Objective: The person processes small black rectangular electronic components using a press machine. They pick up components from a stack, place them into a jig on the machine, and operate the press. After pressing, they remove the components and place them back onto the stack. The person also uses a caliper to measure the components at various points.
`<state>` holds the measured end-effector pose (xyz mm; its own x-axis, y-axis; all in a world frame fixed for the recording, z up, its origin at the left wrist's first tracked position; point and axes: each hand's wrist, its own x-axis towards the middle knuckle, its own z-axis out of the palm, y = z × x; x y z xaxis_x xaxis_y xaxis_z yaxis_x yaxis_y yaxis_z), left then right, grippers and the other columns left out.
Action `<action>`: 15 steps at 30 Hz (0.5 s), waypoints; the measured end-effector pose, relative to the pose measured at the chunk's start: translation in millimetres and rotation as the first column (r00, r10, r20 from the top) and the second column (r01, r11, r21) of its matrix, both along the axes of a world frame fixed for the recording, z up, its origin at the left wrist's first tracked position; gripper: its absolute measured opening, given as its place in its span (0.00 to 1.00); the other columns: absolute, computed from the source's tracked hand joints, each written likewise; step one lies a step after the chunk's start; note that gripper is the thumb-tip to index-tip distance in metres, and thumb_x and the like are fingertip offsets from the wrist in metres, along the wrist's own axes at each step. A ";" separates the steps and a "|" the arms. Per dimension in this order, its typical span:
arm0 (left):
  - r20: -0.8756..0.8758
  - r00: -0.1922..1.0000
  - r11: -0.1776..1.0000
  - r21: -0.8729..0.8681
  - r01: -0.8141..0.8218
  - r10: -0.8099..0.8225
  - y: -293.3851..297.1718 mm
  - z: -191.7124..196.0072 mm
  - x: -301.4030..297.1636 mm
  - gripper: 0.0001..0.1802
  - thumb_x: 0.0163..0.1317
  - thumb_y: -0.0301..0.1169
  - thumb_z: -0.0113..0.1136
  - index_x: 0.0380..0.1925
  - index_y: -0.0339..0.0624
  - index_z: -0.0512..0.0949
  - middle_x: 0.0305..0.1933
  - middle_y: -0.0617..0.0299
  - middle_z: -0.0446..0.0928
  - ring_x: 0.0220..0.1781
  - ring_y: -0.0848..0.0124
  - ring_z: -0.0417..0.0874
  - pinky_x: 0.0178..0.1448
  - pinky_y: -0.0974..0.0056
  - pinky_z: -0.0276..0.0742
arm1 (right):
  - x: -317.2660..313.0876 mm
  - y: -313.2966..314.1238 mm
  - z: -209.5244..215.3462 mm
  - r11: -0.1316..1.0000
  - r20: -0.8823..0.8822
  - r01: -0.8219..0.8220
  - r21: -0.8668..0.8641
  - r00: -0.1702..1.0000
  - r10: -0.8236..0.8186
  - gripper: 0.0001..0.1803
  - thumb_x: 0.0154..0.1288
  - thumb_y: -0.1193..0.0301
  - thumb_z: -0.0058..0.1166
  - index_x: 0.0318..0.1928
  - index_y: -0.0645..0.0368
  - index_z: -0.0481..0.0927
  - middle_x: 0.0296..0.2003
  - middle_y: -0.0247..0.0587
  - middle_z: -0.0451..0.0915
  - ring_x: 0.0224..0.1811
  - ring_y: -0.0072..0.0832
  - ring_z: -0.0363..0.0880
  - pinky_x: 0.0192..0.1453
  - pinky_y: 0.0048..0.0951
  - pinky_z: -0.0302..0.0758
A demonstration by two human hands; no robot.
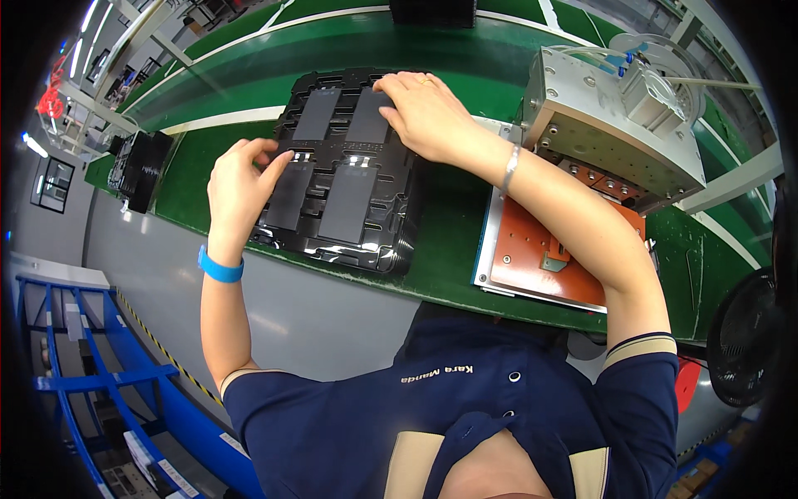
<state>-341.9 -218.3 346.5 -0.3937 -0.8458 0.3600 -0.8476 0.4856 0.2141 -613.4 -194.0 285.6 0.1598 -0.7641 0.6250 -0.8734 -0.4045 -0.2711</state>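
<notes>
A stack of glossy black plastic trays (386, 241) lies on the green bench in front of me. Several flat dark grey rectangular packs, which look like battery cells, rest in the top tray's pockets. My left hand (237, 187) is at the tray's left side, thumb and fingers apart, the thumb tip at the upper end of the lower left pack (291, 197). At the far right corner, my right hand (426, 112) reaches over the upper right pack (368, 118) with fingers spread; whether they touch it is hard to see. The upper left pack (317, 115) and lower right pack (347, 204) lie untouched.
To the right stands a metal fixture (615, 125) with tubing, above an orange-red plate (532, 258) under my right forearm. More black trays (141, 170) are stacked at the far left. A black fan (740, 337) is at the right; a blue rack (108, 374) stands lower left.
</notes>
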 end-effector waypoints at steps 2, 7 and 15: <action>0.137 0.985 0.994 0.028 -0.110 0.105 14.7 8.2 2.0 0.21 0.53 0.46 0.72 0.35 0.39 0.84 0.26 0.59 0.78 0.27 0.63 0.80 0.31 0.60 0.75 | 2.4 17.6 22.4 0.984 -0.048 -0.176 0.032 0.983 0.177 0.21 0.58 0.70 0.62 0.52 0.60 0.76 0.48 0.47 0.81 0.57 0.44 0.75 0.65 0.43 0.68; 0.245 0.954 0.983 0.013 -0.181 0.172 34.3 4.1 8.3 0.30 0.48 0.54 0.74 0.29 0.33 0.81 0.29 0.50 0.81 0.34 0.55 0.84 0.37 0.56 0.80 | 32.3 42.5 52.8 0.874 -0.306 -0.412 0.260 0.823 0.479 0.19 0.45 0.75 0.66 0.42 0.57 0.83 0.42 0.36 0.83 0.54 0.35 0.76 0.62 0.36 0.72; 0.285 0.956 0.990 0.106 -0.097 0.063 14.9 5.2 6.3 0.32 0.48 0.57 0.72 0.28 0.32 0.80 0.30 0.48 0.82 0.34 0.55 0.85 0.38 0.57 0.80 | 62.9 37.7 55.8 0.895 -0.659 -0.357 0.266 0.611 0.439 0.06 0.57 0.69 0.60 0.35 0.52 0.82 0.35 0.27 0.84 0.51 0.27 0.78 0.53 0.30 0.74</action>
<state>-335.6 -203.4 351.7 -0.3935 -0.9084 0.1411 -0.9167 0.3993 0.0141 -550.5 -156.3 341.3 0.8121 -0.5686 0.1313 -0.5808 -0.7655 0.2770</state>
